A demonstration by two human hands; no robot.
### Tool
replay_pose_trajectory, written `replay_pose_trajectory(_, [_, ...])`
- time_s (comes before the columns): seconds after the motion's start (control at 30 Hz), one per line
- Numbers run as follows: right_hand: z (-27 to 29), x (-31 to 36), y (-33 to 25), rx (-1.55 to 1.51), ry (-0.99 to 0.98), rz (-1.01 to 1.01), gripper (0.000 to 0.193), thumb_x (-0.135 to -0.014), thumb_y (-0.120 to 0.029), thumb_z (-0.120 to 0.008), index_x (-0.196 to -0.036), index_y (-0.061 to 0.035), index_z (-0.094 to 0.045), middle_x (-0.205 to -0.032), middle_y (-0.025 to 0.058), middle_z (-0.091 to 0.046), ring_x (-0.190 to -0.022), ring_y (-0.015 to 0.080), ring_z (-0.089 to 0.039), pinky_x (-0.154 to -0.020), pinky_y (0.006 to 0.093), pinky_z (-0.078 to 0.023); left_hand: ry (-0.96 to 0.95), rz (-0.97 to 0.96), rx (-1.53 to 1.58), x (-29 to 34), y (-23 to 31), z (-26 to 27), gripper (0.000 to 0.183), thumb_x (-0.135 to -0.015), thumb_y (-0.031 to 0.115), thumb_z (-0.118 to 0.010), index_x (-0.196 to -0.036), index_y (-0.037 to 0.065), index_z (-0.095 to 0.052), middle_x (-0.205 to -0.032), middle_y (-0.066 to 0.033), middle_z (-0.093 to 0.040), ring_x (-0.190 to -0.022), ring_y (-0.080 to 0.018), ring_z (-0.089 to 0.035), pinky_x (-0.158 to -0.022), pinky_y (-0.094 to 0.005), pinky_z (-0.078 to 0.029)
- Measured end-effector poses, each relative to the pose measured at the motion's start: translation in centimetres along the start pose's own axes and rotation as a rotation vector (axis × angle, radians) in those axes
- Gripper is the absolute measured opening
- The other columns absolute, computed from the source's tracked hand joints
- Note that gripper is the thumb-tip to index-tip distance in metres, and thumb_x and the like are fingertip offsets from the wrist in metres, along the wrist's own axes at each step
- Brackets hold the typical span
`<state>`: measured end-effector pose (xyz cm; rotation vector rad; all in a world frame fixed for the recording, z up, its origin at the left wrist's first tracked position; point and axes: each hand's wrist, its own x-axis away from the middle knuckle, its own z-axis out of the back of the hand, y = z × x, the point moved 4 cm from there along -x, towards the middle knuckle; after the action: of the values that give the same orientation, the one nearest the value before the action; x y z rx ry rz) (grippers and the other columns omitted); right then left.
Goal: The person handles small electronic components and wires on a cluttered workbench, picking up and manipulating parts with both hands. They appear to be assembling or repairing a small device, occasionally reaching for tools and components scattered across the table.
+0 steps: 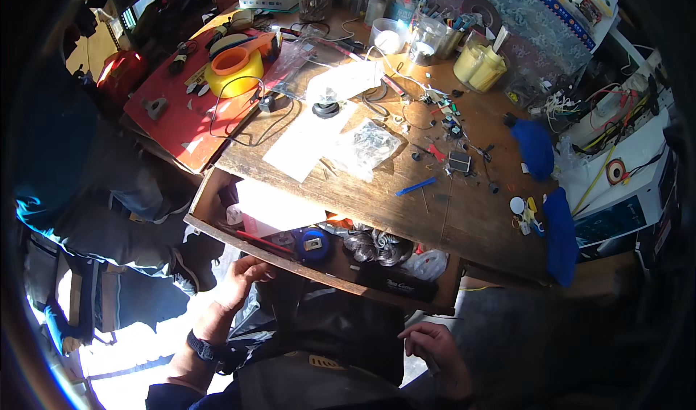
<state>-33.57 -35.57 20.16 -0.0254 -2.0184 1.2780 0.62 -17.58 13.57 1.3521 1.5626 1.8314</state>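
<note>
A wooden drawer (319,274) stands pulled out from under the workbench. My left hand (243,281) is at the lower edge of its front, left of the middle, with the fingers curled together; whether they hold anything is hidden. My right hand (437,348) hangs below the drawer's right corner, apart from it, fingers loosely bent and nothing seen in them. Inside the drawer lie white paper (275,207), a blue tape measure (312,244), a bunch of shiny dark coils (377,246), a crumpled clear bag (428,263) and a black box (397,282).
On the bench (348,210) are a clear plastic bag (366,147), scattered small electronic parts (457,162), yellow and orange tape rolls (235,73) and a tub (480,65). Blue cloths (558,229) lie at the right edge. Another person's legs (119,225) show at the left.
</note>
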Motion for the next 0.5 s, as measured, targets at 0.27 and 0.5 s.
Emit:
replay_pose_trajectory(0.27, [0.9, -4.4, 4.3, 0.081, 0.622, 0.302, 0.014, -0.082, -0.01, -0.061, -0.086, 0.0018, -0.068, -0.067, 0.0065, -0.067, -0.053, 0.0079, -0.054, -0.049, 0.0225, -0.039, 0.19, -0.123, 0.128, -1.8, 2.3, 0.6, 0.026, -0.064, 0.0, -0.051, -0.085, -0.009, -0.064, -0.077, -0.0165, -0.067, -0.067, -0.0242, -0.065, -0.067, -0.031, -0.051])
replay_pose_trajectory(0.5, [1.2, -5.6, 2.9, 0.06, 0.64, 0.382, 0.015, -0.08, -0.004, -0.06, -0.092, 0.0056, -0.063, -0.082, 0.0127, -0.067, -0.065, 0.0209, -0.065, -0.061, 0.032, -0.053, 0.193, -0.109, 0.218, -3.3, 3.7, 0.7, 0.025, -0.063, -0.008, -0.058, -0.087, -0.009, -0.061, -0.078, -0.0177, -0.066, -0.069, -0.0267, -0.066, -0.064, -0.033, -0.055])
